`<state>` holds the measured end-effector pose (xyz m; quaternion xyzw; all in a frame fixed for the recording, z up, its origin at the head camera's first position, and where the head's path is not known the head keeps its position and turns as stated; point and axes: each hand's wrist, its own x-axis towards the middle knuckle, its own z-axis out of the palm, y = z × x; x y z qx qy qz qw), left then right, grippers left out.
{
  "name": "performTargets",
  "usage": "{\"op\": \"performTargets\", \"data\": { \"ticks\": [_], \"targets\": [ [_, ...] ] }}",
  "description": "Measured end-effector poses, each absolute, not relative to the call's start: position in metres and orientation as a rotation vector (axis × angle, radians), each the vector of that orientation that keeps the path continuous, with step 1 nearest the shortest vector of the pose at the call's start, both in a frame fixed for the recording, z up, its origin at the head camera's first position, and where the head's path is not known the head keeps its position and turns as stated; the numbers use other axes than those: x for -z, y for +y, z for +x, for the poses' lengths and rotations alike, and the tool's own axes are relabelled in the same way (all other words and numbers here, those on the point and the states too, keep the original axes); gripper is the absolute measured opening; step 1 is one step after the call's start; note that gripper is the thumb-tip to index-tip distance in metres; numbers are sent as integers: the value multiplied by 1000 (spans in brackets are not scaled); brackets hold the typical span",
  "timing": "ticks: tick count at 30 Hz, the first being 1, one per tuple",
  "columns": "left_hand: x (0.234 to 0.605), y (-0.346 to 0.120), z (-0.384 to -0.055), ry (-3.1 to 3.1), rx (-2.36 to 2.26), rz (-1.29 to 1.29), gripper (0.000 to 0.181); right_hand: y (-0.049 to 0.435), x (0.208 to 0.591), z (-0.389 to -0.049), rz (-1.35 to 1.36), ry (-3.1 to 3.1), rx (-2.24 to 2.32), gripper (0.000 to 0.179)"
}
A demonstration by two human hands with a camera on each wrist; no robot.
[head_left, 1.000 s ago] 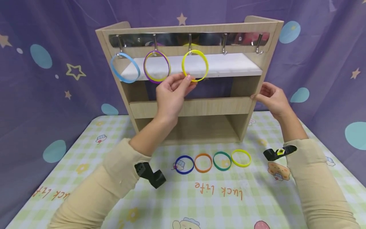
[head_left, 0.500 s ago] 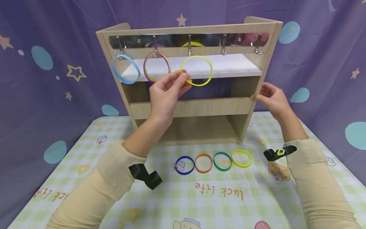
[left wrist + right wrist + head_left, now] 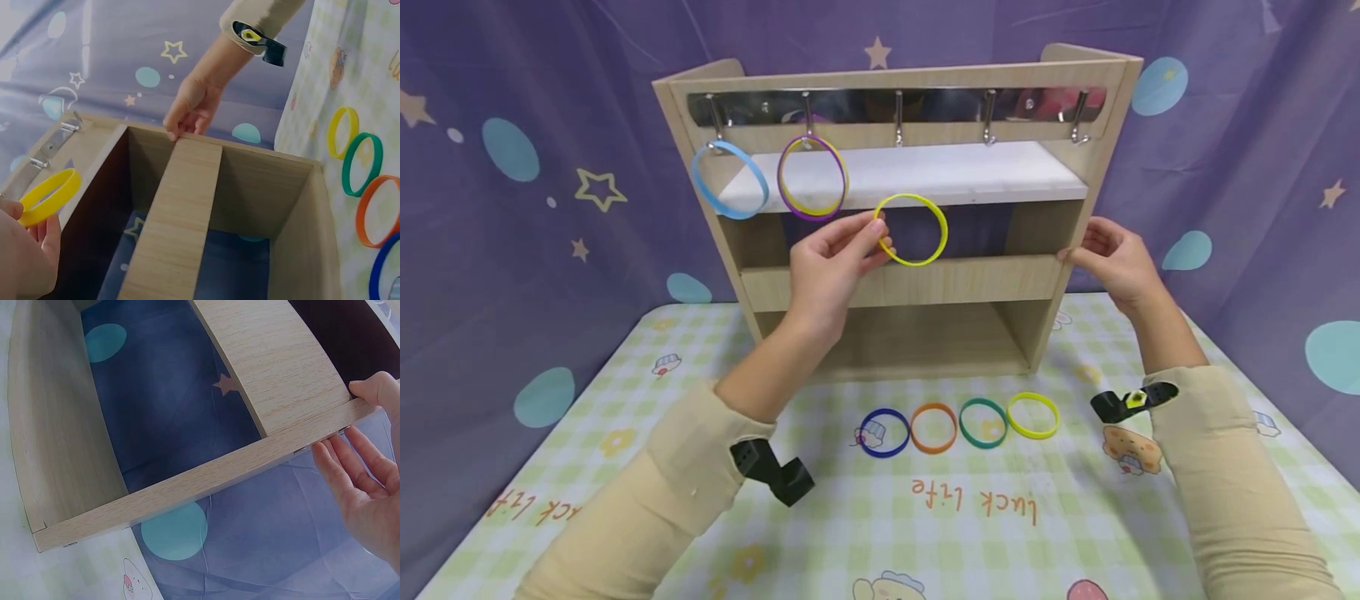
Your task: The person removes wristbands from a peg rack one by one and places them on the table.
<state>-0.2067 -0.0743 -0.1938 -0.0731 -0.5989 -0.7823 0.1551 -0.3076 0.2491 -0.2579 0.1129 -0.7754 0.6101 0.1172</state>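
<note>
My left hand (image 3: 823, 271) pinches a yellow silicone wristband (image 3: 944, 233) by its left edge, in front of the wooden shelf unit's (image 3: 970, 279) upper opening. The band hangs below the bare middle hook (image 3: 898, 125), clear of it. On the outermost left hook is a light blue wristband (image 3: 741, 213). Purple (image 3: 790, 198) and yellow (image 3: 829, 210) wristbands share the second hook. My right hand (image 3: 1112, 258) grips the unit's right side panel (image 3: 187, 481), thumb over the front edge and fingers along the outer face, as the right wrist view shows.
Dark blue (image 3: 884, 454), orange (image 3: 933, 451), green (image 3: 983, 445) and yellow (image 3: 1032, 435) wristbands lie in a row on the checked tablecloth (image 3: 820, 542), before the unit. Two bare hooks (image 3: 989, 121) are at the rail's right. A purple curtain (image 3: 550, 250) stands behind.
My left hand has drawn the yellow wristband off the middle hook, first toward me, then down below the white shelf. The right hand stays on the side panel.
</note>
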Motion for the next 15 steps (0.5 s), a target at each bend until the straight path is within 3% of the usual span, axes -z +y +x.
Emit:
{"op": "performTargets", "data": {
  "ticks": [15],
  "targets": [
    [215, -95, -213, -1725, 2414, -36, 24, 249, 258, -307, 347, -2230, -1828, 35]
  ]
}}
